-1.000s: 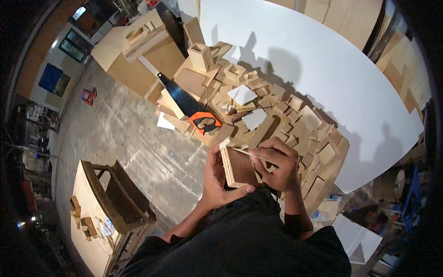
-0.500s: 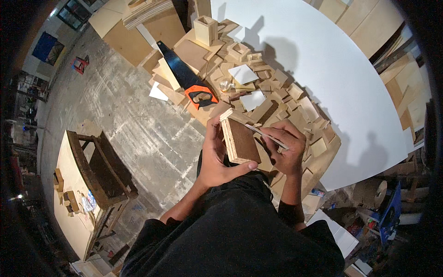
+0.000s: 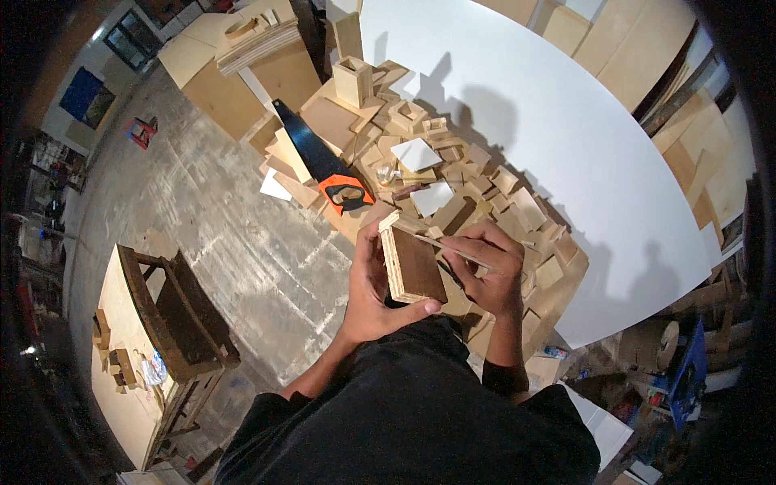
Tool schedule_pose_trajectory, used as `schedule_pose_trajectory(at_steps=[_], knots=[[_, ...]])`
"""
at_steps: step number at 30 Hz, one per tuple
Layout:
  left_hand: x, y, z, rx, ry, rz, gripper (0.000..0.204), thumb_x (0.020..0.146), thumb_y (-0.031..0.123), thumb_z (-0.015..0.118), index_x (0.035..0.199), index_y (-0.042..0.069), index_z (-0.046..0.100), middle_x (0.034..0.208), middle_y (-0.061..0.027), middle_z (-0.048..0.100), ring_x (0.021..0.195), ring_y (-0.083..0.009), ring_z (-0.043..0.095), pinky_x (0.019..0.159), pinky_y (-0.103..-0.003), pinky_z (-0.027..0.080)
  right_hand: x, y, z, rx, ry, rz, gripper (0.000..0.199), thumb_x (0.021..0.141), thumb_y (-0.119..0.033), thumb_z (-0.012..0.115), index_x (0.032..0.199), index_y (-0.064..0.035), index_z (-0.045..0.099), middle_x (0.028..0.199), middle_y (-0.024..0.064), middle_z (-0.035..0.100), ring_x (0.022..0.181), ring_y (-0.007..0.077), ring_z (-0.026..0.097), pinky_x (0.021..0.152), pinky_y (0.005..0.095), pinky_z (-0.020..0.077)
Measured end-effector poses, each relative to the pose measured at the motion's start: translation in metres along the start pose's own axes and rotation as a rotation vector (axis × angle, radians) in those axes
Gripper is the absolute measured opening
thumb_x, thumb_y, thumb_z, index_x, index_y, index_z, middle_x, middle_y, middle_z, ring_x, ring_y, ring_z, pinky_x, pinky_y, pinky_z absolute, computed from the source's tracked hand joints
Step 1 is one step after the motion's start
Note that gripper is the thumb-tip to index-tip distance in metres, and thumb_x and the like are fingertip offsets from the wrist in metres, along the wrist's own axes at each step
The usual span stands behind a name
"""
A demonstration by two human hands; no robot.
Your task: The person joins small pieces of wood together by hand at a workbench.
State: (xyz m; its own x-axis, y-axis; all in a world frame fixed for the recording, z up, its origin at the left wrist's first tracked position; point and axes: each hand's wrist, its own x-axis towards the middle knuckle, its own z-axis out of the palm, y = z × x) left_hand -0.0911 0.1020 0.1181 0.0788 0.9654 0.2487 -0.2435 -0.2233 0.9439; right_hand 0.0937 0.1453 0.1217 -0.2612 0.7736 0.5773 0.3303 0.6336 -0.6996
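Bench (image 3: pixel 121 404) stands at the far left, brown offcuts (image 3: pixel 121 368) on its pale top, and a red stool (image 3: pixel 141 132) sits beyond it on the grey floor (image 3: pixel 259 267). Next comes a big crate (image 3: pixel 212 99), then the saw (image 3: pixel 303 137), its orange handle toward me, lying on the near-left part of the scraps (image 3: pixel 550 275). My left hand (image 3: pixel 365 301) grips the plywood piece (image 3: pixel 419 267) in front of my body, fingers round its left side and thumb along its lower edge; its layered edge faces left and its brown face right. In my right hand (image 3: pixel 495 271) I pinch a thin stick (image 3: pixel 467 251) between thumb and fingers, slanted, its far end at the piece's upper edge; whether they touch I cannot tell. Beyond, the scraps cover the table (image 3: pixel 577 279), a white board (image 3: pixel 582 137) rises behind them, and a roll (image 3: pixel 668 343) and a blue panel (image 3: pixel 689 384) stand at the far right.
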Motion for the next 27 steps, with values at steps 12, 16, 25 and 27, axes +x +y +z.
schedule_pose_trajectory(at_steps=[12, 16, 25, 27], knots=[[0.01, 0.003, 0.002, -0.012, 0.001, -0.002, 0.098, 0.061, 0.009, 0.085, 0.139, 0.003, 0.025, 0.13, -0.013, 0.044, 0.124, -0.0232, 0.045, 0.104, -0.039, 0.037, 0.012, 0.007, 0.002, -0.009, 0.067, -0.091, 0.015, 0.076, 0.0, 0.074, 0.091, -0.0014, 0.073, 0.076, 0.0036, 0.06, 0.055, 0.0072, 0.052, 0.045, 0.0211, 0.0394], [0.016, 0.002, -0.003, 0.045, 0.024, 0.033, 0.098, 0.061, 0.01, 0.085, 0.138, 0.004, 0.026, 0.129, -0.0126, 0.044, 0.122, -0.0226, 0.046, 0.103, -0.038, 0.038, -0.001, 0.013, -0.007, -0.039, 0.064, 0.053, 0.017, 0.076, -0.004, 0.074, 0.092, -0.0054, 0.073, 0.078, 0.0046, 0.062, 0.06, 0.0124, 0.056, 0.051, 0.0245, 0.0435], [0.022, 0.0, 0.003, 0.02, 0.015, 0.002, 0.097, 0.061, 0.013, 0.086, 0.137, 0.003, 0.026, 0.128, -0.0125, 0.045, 0.121, -0.0224, 0.046, 0.103, -0.037, 0.037, 0.017, 0.013, -0.001, -0.001, 0.068, -0.025, 0.018, 0.076, 0.001, 0.073, 0.093, -0.0037, 0.073, 0.078, 0.0037, 0.061, 0.056, 0.0084, 0.052, 0.044, 0.0208, 0.0394], [0.023, 0.001, 0.005, 0.017, 0.031, 0.007, 0.097, 0.061, 0.014, 0.086, 0.137, 0.003, 0.027, 0.128, -0.0126, 0.045, 0.121, -0.0224, 0.046, 0.103, -0.037, 0.037, 0.016, 0.017, -0.003, -0.059, 0.099, -0.095, 0.018, 0.075, 0.002, 0.073, 0.092, -0.004, 0.073, 0.077, 0.0039, 0.061, 0.058, 0.0089, 0.052, 0.045, 0.0204, 0.0398]])
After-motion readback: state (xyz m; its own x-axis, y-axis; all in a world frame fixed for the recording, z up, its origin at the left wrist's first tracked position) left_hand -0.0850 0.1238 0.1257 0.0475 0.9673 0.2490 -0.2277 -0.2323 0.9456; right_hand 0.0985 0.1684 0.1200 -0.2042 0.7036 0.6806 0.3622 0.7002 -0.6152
